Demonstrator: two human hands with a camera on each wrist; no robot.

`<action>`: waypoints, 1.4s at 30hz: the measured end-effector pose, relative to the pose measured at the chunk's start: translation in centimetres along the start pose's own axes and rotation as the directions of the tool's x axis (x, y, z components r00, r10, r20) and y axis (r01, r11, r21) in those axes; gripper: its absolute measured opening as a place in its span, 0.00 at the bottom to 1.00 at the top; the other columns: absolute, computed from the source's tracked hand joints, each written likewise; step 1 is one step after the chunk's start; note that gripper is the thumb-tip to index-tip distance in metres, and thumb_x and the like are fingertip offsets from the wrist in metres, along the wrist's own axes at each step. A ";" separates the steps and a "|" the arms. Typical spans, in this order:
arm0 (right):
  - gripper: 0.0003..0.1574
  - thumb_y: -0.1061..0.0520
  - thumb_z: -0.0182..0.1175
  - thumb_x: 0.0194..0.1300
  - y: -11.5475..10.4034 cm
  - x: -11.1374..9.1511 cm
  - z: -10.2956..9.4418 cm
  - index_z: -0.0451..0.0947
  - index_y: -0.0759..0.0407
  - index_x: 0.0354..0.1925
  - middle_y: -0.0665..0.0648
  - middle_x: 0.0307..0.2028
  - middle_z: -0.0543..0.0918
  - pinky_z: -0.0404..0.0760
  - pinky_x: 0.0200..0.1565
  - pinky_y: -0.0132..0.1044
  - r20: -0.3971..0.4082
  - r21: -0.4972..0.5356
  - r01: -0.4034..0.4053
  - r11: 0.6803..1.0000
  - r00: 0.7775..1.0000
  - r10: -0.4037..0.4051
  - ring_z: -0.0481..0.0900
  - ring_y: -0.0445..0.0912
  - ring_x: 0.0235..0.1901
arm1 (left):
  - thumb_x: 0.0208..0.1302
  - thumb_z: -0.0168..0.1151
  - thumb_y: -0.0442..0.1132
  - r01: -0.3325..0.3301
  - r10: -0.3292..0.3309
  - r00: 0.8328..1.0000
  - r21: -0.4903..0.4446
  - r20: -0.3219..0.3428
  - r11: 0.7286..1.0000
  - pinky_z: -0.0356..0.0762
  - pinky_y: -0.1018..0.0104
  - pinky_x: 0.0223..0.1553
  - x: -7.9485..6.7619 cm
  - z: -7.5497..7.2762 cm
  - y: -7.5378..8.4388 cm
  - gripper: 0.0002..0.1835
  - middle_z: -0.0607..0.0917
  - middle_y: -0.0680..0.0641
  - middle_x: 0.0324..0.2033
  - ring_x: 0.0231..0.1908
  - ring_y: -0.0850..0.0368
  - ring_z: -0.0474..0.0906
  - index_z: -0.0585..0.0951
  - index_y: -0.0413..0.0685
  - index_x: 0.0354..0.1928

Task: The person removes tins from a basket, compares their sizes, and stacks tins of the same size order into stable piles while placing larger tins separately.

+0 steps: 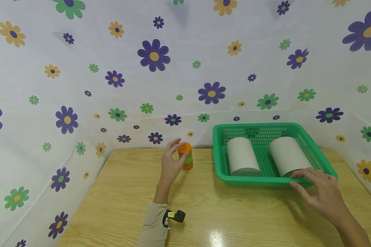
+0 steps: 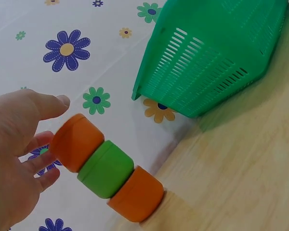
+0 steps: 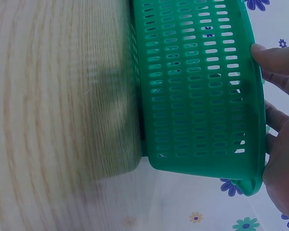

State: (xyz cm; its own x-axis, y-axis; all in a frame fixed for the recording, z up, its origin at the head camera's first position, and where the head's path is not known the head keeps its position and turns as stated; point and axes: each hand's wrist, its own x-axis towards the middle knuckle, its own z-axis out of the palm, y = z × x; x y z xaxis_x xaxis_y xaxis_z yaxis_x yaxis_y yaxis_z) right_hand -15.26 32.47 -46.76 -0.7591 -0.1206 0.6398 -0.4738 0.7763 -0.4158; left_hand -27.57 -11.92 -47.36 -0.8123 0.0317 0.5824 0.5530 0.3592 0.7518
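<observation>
A stack of three small round pieces, an orange piece (image 2: 78, 143) on top, a green piece (image 2: 106, 169) in the middle and an orange piece (image 2: 137, 194) at the bottom, stands upright on the table. My left hand (image 1: 171, 164) is at the stack's upper left, thumb and fingers spread around the top piece; the left wrist view shows the thumb apart from it. At the front right of a green plastic basket (image 1: 242, 181), my right hand (image 1: 323, 192) pinches the rim, thumb outside and fingers over the inner side. Two white cylinders lie in the basket, a narrower cylinder (image 1: 242, 156) left and a wider cylinder (image 1: 289, 156) right.
The wooden table (image 1: 216, 212) ends at a flower-printed white sheet (image 1: 179, 82) behind, which also hangs at both sides. The basket stands at the table's back right, with the stack left of it. A black camera strap (image 1: 167, 219) sits on the left sleeve.
</observation>
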 end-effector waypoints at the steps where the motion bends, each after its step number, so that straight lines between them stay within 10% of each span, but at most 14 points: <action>1: 0.23 0.66 0.78 0.48 0.0 0.0 0.0 0.83 0.45 0.40 0.40 0.42 0.83 0.59 0.43 0.60 0.000 0.003 0.001 1.000 1.000 -0.001 0.67 0.25 0.52 | 0.65 0.71 0.32 -0.005 0.005 1.000 0.016 0.001 1.000 0.69 0.43 0.68 0.1 -0.1 0.2 0.17 0.77 0.41 0.64 0.65 0.39 0.73 0.84 0.38 0.55; 25: 0.22 0.66 0.77 0.48 -0.1 0.1 0.0 0.84 0.45 0.39 0.38 0.41 0.83 0.58 0.43 0.60 -0.008 0.013 0.000 1.000 1.000 0.001 0.66 0.26 0.50 | 0.66 0.69 0.32 -0.132 0.129 0.984 0.010 0.120 0.991 0.73 0.53 0.66 0.8 0.5 4.4 0.16 0.83 0.46 0.56 0.60 0.49 0.78 0.85 0.44 0.56; 42: 0.22 0.66 0.78 0.47 -0.3 0.1 0.3 0.84 0.47 0.39 0.40 0.41 0.82 0.58 0.42 0.59 -0.015 0.010 0.002 1.000 1.000 -0.001 0.65 0.22 0.51 | 0.69 0.68 0.35 -0.024 0.047 0.953 -0.080 0.301 0.997 0.82 0.43 0.54 0.2 2.5 6.4 0.20 0.83 0.43 0.57 0.53 0.42 0.82 0.81 0.41 0.61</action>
State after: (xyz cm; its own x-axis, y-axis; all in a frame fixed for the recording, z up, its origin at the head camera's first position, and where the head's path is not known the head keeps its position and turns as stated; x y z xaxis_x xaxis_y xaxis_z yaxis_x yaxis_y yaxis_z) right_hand -15.32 32.06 -46.76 -0.7515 -0.1122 0.6502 -0.4793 0.7700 -0.4211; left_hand -24.61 -7.29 -43.19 -0.8033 0.3276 0.4975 0.5857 0.2829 0.7595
